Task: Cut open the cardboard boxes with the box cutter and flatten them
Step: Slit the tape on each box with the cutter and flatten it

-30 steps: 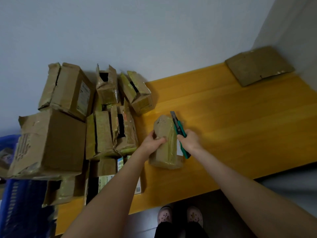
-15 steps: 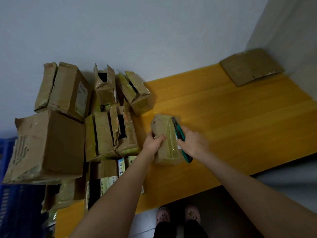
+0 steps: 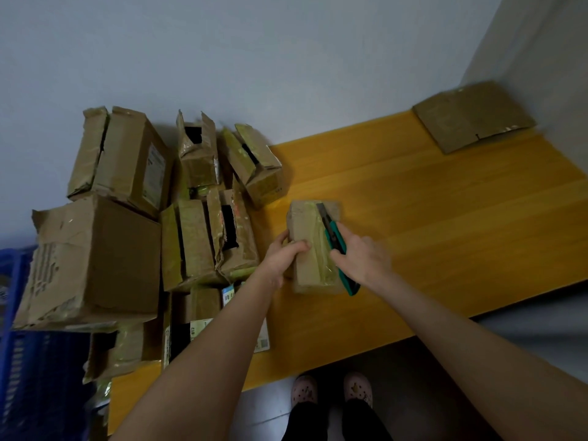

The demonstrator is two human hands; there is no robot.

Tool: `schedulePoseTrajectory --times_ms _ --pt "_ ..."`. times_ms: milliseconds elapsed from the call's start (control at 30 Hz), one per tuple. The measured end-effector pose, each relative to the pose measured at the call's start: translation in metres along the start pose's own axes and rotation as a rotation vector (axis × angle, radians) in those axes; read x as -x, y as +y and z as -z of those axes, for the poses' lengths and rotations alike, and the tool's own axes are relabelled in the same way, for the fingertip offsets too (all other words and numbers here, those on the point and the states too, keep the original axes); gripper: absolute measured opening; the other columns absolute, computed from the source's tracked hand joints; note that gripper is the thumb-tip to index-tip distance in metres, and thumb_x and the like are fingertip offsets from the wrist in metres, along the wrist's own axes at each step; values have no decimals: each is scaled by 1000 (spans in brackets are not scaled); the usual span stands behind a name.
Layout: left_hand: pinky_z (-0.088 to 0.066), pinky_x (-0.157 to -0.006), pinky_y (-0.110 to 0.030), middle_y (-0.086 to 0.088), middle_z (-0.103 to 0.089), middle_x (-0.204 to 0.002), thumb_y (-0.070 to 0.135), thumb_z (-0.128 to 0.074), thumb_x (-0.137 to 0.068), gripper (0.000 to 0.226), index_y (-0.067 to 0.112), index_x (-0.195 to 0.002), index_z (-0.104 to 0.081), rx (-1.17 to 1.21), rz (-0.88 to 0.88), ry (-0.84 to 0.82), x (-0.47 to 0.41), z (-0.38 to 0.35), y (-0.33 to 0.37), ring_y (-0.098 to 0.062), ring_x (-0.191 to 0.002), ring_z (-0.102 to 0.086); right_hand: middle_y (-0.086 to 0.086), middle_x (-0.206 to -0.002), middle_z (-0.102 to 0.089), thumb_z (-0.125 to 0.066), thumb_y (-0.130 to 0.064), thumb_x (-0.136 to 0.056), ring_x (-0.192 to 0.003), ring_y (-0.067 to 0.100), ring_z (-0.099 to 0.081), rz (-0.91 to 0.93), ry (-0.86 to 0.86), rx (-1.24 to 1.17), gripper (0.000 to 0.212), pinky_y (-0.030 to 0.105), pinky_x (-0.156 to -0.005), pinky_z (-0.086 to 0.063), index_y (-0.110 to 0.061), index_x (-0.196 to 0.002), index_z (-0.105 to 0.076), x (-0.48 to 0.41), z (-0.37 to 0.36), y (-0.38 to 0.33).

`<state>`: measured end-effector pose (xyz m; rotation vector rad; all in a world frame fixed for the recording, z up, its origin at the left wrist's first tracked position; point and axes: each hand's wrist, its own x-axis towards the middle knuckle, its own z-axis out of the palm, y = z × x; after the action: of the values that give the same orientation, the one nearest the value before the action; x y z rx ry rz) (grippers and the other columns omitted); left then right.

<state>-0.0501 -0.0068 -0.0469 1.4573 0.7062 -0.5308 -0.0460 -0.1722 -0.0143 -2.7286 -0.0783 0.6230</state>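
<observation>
Box [image 3: 311, 268]: lies on table [image 3: 445, 218], just right of the pile [image 3: 127, 249].
Left hand [image 3: 283, 254]: fingers curled round the box's left side, thumb on top.
Right hand [image 3: 362, 259]: fingers wrapped round the cutter [image 3: 336, 238].
Cutter: lies along the box's taped top, blade end pointing away.
Flat box [image 3: 474, 117]: far right corner.

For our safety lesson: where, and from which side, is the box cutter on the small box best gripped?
Grip the box cutter by its green handle, the near end, coming from the right as the right hand does. It lies along the small box with the blade end pointing away, so a hand behind it likely stays clear.
</observation>
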Motion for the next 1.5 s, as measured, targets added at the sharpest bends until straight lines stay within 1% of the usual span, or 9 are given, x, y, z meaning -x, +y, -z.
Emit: schedulePoseTrajectory --times_ms 100,267,400,633,867,1100,1300,1400,1500 --pt "-51 -74 -35 -2 -57 -123 18 -78 -80 89 27 -151 -26 -4 -91 -5 4 -3 8 -14 -95 -60 5 -90 -62 -41 -42 -97 -72 22 -60 3 40 -7 70 33 -57 -52 -28 -154 -3 4 0 1" --pt "-52 -84 -35 -7 -56 -133 16 -81 -77 95 28 -153 -24 -9 -171 24 5 -7 6 -20 -105 -61 3 -84 -63 -40 -42 -97 -71 21 -62 8 98 -43 69 36 -61 -56 -27 -155 -4 11 3 4" --pt "-53 -80 -32 -7 -55 -136 14 -79 -79 94 28 -153 -23 20 -195 57 6 -9 3 -22 -108 -60 3 -85 -63 -38 -39 -99 -69 19 -61 22 69 -22 65 31 -56 -53 -27 -154 -7 15 8 6" --pt "-52 -63 -21 -7 -57 -134 11 -77 -81 92 29 -153 -22 19 -218 36 10 -14 3 -13 -96 -62 2 -80 -63 -38 -38 -99 -68 20 -62 63 101 15 63 33 -57 -53 -26 -154 -9 21 15 4" --pt "-53 -69 -23 -8 -53 -138 8 -76 -81 93 25 -155 -20 -27 -238 42 11 -17 4 -20 -106 -60 0 -76 -61 -38 -36 -99 -68 20 -62 66 54 38 62 31 -54 -49 -27 -154 -12 16 24 5" --pt "-54 -89 -38 -8 -53 -138 8 -75 -82 93 26 -154 -21 -66 -244 63 7 -21 3 -23 -112 -60 1 -75 -57 -39 -36 -99 -68 21 -60 85 22 77 62 31 -53 -46 -22 -154 -12 19 23 6" --pt "-55 -86 -35 -8 -53 -138 8 -75 -82 92 26 -155 -21 -72 -241 71 8 -22 3 -24 -112 -60 2 -78 -57 -39 -37 -99 -72 23 -60 82 0 139 62 34 -56 -49 -22 -154 -14 19 20 7" --pt "-52 -89 -34 -6 -51 -140 7 -75 -81 92 24 -154 -23 -108 -269 66 7 -25 4 -22 -114 -57 0 -71 -51 -40 -36 -99 -70 22 -58 106 -46 175 49 32 -53 -44 -20 -144 -33 22 18 11" --pt "-50 -89 -34 -3 -52 -135 4 -73 -82 89 23 -154 -24 -128 -297 58 7 -32 7 -19 -109 -57 -1 -71 -49 -39 -37 -99 -71 22 -58 69 -51 184 47 30 -52 -44 -21 -143 -34 31 13 17"
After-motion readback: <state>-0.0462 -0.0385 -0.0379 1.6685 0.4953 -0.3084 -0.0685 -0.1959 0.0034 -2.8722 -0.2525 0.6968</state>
